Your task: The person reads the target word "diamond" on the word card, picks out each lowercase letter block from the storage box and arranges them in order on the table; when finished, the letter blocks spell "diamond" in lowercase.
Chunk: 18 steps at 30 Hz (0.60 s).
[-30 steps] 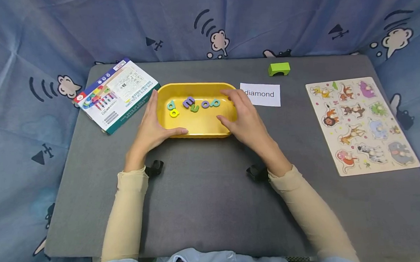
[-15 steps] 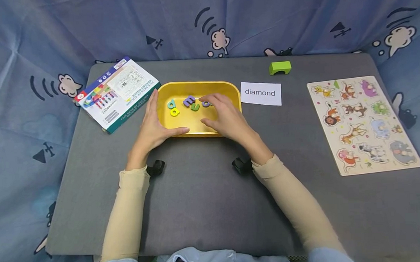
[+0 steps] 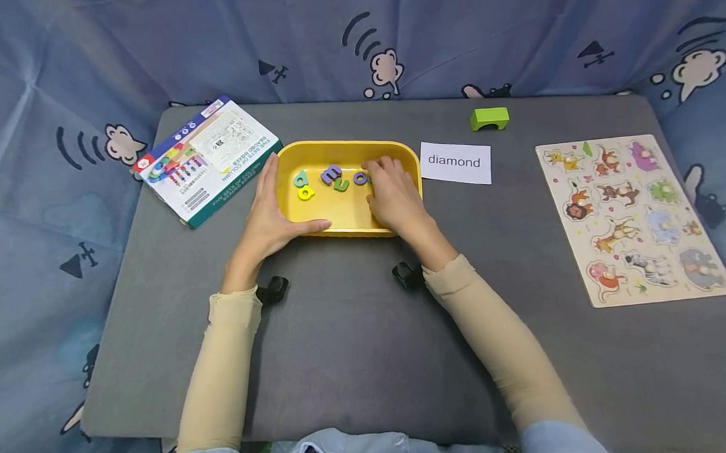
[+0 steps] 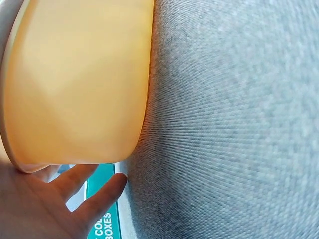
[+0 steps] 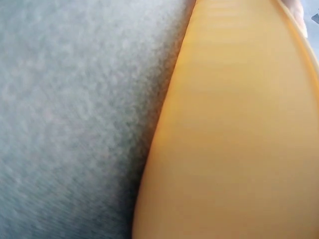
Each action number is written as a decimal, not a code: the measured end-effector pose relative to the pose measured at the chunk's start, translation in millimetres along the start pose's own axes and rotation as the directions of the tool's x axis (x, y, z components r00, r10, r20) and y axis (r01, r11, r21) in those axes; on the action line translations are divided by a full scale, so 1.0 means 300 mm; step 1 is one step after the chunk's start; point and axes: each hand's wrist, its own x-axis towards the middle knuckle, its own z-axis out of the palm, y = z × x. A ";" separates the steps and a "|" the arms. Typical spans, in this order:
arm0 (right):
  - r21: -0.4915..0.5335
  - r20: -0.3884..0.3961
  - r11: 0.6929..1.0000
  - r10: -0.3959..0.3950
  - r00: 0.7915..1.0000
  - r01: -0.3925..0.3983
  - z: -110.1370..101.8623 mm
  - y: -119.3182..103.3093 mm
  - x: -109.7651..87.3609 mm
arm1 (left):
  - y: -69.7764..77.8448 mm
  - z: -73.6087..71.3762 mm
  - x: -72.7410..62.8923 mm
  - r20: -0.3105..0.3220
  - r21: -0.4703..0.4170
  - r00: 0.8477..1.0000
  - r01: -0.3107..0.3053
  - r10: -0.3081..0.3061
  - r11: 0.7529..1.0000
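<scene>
A yellow tray (image 3: 350,221) stands on the table, with several small plastic letters in it. My left hand (image 3: 267,220) holds its left end, thumb along the near rim and fingers along the outer side. The left wrist view shows those fingers spread behind the tray's end. Inside the tray's right half is my right hand (image 3: 396,199), fingers bent down onto the floor beside a purple letter o (image 3: 360,178). Its fingertips are hidden, so I cannot tell whether they pinch a letter. Further left lie a purple m (image 3: 331,174), a green u (image 3: 341,185), a teal letter (image 3: 300,179) and a yellow letter (image 3: 305,193).
A card reading "diamond" (image 3: 455,163) lies right of the tray. Behind it is a green arch block (image 3: 489,118). A wooden animal puzzle board (image 3: 635,221) occupies the table's right side. A printed toy box (image 3: 209,159) lies close to the tray's left end.
My right hand has moved left from the tray's right rim, then back slightly rightward and down, its fingers closing over where a teal letter lay. My left hand keeps its place on the tray.
</scene>
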 end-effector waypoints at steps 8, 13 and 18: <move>0.022 -0.010 1.000 0.006 1.000 -0.005 0.001 0.000 0.000 | 0.001 -0.003 0.000 -0.006 -0.009 1.000 -0.007 0.007 1.000; 0.098 -0.024 0.995 -0.031 0.999 0.033 -0.003 0.000 -0.010 | 0.003 -0.001 0.000 0.001 -0.006 1.000 -0.004 0.004 1.000; 0.210 -0.092 0.963 -0.154 0.984 0.170 -0.009 0.005 -0.015 | 0.001 0.000 0.002 0.003 -0.002 1.000 -0.008 0.008 1.000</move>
